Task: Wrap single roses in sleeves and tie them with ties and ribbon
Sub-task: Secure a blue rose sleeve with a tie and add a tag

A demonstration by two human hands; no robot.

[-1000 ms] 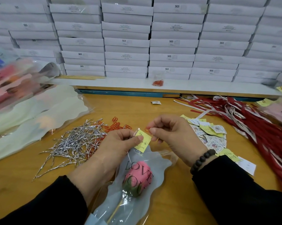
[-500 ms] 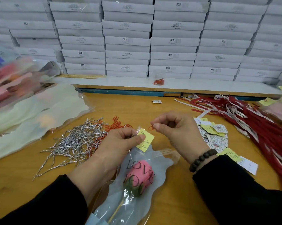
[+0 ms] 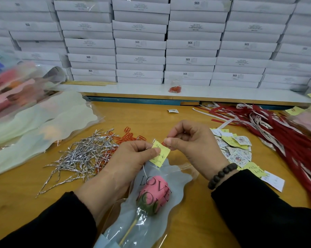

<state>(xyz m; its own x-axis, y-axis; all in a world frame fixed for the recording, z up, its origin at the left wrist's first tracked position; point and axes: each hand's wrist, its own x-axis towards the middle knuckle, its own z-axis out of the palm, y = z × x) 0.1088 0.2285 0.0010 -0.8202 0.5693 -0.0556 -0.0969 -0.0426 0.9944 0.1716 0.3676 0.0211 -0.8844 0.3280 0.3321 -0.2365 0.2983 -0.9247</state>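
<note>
Pink rose [image 3: 155, 190] sits in its clear sleeve [image 3: 178, 187] at the bottom middle of the frame, flat on the wooden table [image 3: 195, 221], "LOVE YOU" printed across the plastic. Left hand [image 3: 133, 158] pinches a yellow note [image 3: 160, 154] against the sleeve's top edge, thumb on the paper. Right hand [image 3: 192, 145] is right beside it, fingers curled, pinching a red paper clip [image 3: 163, 143] at the note's top corner. Silver ties [image 3: 83, 154] are heaped centre left, with more clips [image 3: 131, 137] behind them. Red ribbon [image 3: 285, 149] piles up on the right, tags [image 3: 235, 149] between it and the right hand.
</note>
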